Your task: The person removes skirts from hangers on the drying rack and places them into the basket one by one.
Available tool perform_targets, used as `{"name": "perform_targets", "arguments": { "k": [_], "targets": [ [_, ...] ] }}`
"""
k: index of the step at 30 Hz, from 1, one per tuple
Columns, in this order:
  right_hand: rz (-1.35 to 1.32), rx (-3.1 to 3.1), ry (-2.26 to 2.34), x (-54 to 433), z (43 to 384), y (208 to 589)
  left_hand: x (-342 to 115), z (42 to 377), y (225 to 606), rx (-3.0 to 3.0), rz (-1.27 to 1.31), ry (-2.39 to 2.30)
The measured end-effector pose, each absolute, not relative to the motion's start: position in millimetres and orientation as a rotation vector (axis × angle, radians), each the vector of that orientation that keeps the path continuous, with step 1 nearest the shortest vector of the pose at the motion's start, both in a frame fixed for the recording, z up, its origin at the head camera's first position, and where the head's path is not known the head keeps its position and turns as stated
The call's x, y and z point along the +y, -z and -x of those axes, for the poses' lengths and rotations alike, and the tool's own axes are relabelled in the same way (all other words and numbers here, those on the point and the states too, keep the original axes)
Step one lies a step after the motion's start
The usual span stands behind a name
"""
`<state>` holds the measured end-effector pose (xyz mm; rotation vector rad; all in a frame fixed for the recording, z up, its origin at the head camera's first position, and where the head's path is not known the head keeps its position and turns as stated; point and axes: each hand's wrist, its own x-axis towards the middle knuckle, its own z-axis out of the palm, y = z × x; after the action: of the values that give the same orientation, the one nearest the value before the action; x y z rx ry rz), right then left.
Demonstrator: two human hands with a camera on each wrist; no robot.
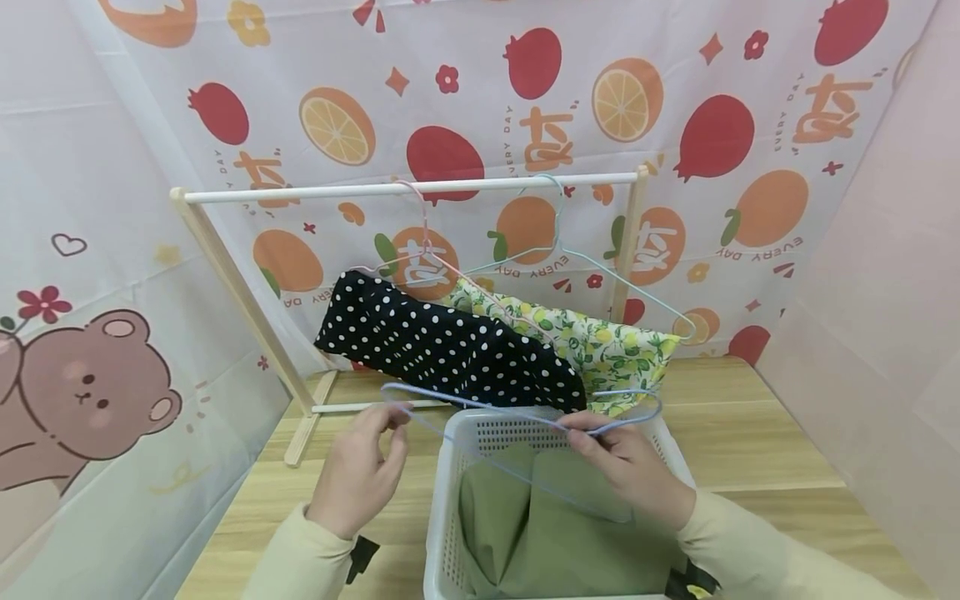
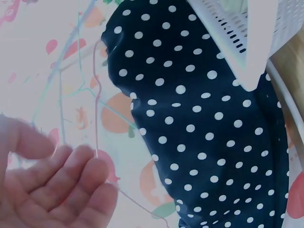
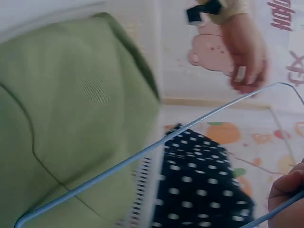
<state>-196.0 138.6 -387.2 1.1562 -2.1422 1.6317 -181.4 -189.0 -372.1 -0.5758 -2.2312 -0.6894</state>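
My right hand (image 1: 633, 467) grips a blue wire hanger (image 3: 118, 166) close to its hook, over a white basket (image 1: 442, 500). The hanger's long frame stretches leftward and tilts down across the basket. At its left corner is my left hand (image 1: 363, 467), fingers loosely bent and holding nothing. Olive-green fabric (image 1: 585, 550) lies folded inside the basket under the hanger. Behind both hands, a black polka-dot cloth (image 1: 450, 342) hangs on a pink hanger (image 1: 425, 225).
A rack with a white rail (image 1: 300, 193) and wooden posts stands on the wooden table (image 1: 735, 433). From a mint hanger (image 1: 630, 287) on its right side hangs a lemon-print cloth (image 1: 622, 358). Fruit-printed fabric (image 1: 480, 75) forms the back wall, close behind the rack.
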Motion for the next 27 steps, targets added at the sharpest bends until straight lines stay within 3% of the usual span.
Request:
{"name": "perform_targets", "arguments": {
  "k": [8,14,27],
  "targets": [
    [-1.119,-2.354,-1.7,128,203,406,-192,178,370,-2.123,0.565,0.874],
    [-1.174,-2.515,-1.688,121,207,415,-194,180,377,-2.207,0.749,0.638],
    [-1.273,-2.685,-1.668,123,218,409,-209,180,398,-2.252,0.862,0.621]
  ]
}}
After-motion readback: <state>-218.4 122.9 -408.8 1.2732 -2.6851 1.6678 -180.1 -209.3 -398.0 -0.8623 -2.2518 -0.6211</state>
